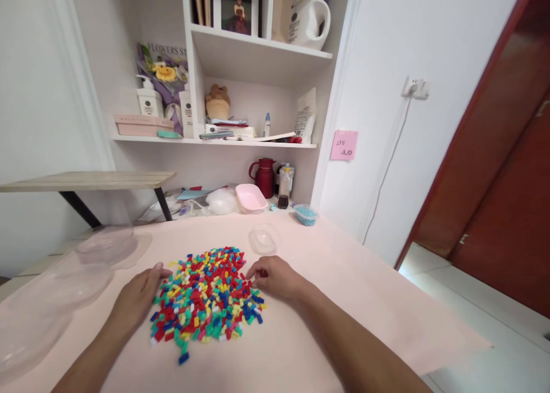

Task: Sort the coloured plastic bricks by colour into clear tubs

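Note:
A wide pile of small plastic toy bricks (210, 295) in red, blue, green, yellow and white lies on the pink table cover (301, 335). My left hand (136, 294) rests along the pile's left edge, fingers stretched out, holding nothing that shows. At the right edge, my right hand (275, 275) has its fingers curled, with the fingertips down by some red bricks. Whatever may be between those fingertips is hidden. Just behind my right hand sits a small clear plastic tray (263, 239).
Clear plastic containers (77, 281) line the left side. At the back stand a pink basin (251, 198), a red jug (263, 178), a bottle of dark liquid (284, 189) and a tub of blue pieces (306, 215). A wooden stand (86, 180) rises at left, below white shelves (258, 144).

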{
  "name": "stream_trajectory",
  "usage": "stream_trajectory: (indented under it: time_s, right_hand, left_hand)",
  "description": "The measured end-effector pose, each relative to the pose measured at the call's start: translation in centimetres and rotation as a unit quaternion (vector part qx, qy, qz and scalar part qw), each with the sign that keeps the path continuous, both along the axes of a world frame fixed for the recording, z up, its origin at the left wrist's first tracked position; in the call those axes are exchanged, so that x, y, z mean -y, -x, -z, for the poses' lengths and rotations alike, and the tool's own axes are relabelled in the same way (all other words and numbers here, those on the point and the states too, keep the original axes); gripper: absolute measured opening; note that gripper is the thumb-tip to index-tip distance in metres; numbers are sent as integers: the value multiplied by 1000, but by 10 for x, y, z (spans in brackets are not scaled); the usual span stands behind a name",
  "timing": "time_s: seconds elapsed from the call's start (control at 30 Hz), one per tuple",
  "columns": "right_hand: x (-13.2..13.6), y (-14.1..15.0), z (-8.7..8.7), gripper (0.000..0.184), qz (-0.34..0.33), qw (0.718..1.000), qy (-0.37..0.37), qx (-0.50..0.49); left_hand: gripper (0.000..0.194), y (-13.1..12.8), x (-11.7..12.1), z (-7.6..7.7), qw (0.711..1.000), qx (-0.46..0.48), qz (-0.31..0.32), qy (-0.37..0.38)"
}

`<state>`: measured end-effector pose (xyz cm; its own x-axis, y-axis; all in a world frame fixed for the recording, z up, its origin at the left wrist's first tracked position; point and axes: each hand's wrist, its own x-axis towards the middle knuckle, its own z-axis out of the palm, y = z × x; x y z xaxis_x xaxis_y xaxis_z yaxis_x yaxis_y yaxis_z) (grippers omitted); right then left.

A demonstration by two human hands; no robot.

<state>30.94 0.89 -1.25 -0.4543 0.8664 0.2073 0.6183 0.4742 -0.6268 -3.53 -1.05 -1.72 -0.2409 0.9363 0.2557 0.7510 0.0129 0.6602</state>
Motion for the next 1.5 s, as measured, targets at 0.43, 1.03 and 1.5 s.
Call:
stream_trajectory:
  time_s: [0.43,1.03,1.5]
  right_hand:
    - [-15,-12,-15,18,187,944,-89,-256]
    - [-9,-2,-7,28,98,985,-96,-105]
    - [-9,22,8,35,112,980,-87,139]
  left_hand:
    - [51,4,-5,2,1000,-22,18,-13]
    - [46,7,-7,5,999,-33,27,-16]
    - [45,1,-1,-1,1000,-16,20,-18]
